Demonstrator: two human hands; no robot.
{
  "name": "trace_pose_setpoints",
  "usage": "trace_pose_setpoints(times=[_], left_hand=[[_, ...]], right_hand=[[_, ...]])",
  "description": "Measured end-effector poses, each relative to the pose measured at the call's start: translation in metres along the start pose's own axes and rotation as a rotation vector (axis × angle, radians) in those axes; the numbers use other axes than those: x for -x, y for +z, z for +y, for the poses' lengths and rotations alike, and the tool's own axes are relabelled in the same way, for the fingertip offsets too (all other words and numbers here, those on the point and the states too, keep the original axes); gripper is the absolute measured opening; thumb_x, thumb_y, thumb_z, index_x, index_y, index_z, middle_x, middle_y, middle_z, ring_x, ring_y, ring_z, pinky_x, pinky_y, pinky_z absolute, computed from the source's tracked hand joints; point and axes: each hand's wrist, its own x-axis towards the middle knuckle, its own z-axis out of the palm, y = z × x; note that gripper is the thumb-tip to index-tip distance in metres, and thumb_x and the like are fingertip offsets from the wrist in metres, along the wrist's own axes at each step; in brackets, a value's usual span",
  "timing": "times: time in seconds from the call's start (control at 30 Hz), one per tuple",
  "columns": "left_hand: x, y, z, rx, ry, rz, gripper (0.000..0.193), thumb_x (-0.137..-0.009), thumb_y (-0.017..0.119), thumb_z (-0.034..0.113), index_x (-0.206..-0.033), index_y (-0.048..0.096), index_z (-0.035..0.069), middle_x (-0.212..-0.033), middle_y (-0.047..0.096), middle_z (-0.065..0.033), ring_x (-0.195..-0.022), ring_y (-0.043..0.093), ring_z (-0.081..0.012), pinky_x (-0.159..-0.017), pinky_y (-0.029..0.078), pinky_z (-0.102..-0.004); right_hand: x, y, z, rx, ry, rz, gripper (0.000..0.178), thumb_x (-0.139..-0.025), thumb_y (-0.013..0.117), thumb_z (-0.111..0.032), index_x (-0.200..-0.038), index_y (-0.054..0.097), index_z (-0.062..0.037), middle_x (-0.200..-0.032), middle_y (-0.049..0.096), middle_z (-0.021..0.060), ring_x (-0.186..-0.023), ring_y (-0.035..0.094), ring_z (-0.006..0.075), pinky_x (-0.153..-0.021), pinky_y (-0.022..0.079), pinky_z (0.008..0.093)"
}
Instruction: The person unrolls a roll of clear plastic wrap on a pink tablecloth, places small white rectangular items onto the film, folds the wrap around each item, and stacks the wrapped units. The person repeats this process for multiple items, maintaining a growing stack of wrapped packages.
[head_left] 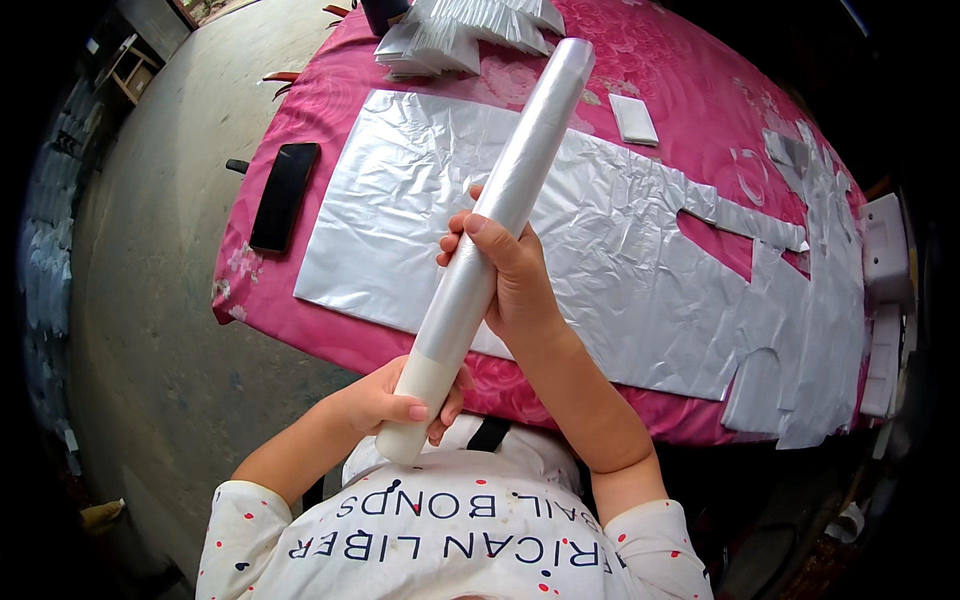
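Note:
A long roll of shiny, whitish plastic film point(535, 130) slants up and away from my chest over the table. My left hand point(405, 398) is wrapped round its lower end, where a bare white section shows. Higher up, about the middle of the roll, my right hand point(515, 265) grips it with the thumb on top. Under the roll lies a flat, wrinkled stack of white plastic bags point(395, 190), with cut-out handles toward the right.
A pink flowered cloth covers the table point(695, 70). A black phone point(285, 198) lies near its left edge. Folded white bundles point(440, 40) sit at the far side, and a small folded white packet point(633, 120) is beyond the bags. Loose plastic pieces point(830, 330) spread over the right end.

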Motion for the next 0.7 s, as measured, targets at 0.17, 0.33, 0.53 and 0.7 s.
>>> trace_pose_setpoints(times=[0.17, 0.33, 0.53, 0.7], left_hand=[[-0.014, 0.005, -0.003, -0.154, 0.08, 0.176, 0.064, -0.074, 0.068, 0.039, -0.119, 0.042, 0.002, -0.088, 0.054, -0.007, -0.076, 0.057, -0.0135, -0.066, 0.05, -0.0286], [-0.022, -0.011, -0.014, -0.202, 0.016, 0.393, 0.067, -0.081, 0.052, 0.061, -0.116, 0.044, 0.004, -0.085, 0.057, -0.0077, -0.073, 0.058, -0.0137, -0.06, 0.049, -0.0282], [0.01, -0.029, -0.024, -0.274, -0.145, 0.328, 0.056, -0.083, 0.051, 0.059, -0.1, 0.051, 0.005, -0.071, 0.056, -0.0064, -0.059, 0.057, -0.0137, -0.056, 0.05, -0.0291], [0.037, -0.035, -0.035, -0.297, -0.286, 0.437, 0.051, -0.083, 0.055, 0.052, -0.103, 0.05, 0.005, -0.071, 0.057, -0.0066, -0.059, 0.056, -0.0133, -0.055, 0.048, -0.0283]], right_hand=[[0.011, -0.013, 0.008, 0.13, -0.047, 0.1, 0.06, -0.076, 0.069, -0.016, -0.12, 0.032, 0.0026, -0.088, 0.053, 0.009, -0.076, 0.058, 0.0159, -0.07, 0.052, 0.0315], [0.022, -0.029, 0.037, 0.252, -0.007, 0.129, 0.058, -0.076, 0.07, -0.017, -0.119, 0.036, 0.0041, -0.089, 0.055, 0.0094, -0.077, 0.06, 0.0166, -0.068, 0.052, 0.0313], [-0.005, -0.076, -0.006, 0.437, 0.12, 0.172, 0.056, -0.081, 0.066, -0.025, -0.121, 0.04, 0.0043, -0.096, 0.058, 0.01, -0.091, 0.057, 0.0164, -0.082, 0.046, 0.0293], [-0.03, -0.12, -0.077, 0.744, 0.008, 0.346, 0.045, -0.084, 0.061, -0.027, -0.117, 0.049, 0.0018, -0.097, 0.058, 0.0056, -0.079, 0.055, 0.0079, -0.067, 0.046, 0.0186]])
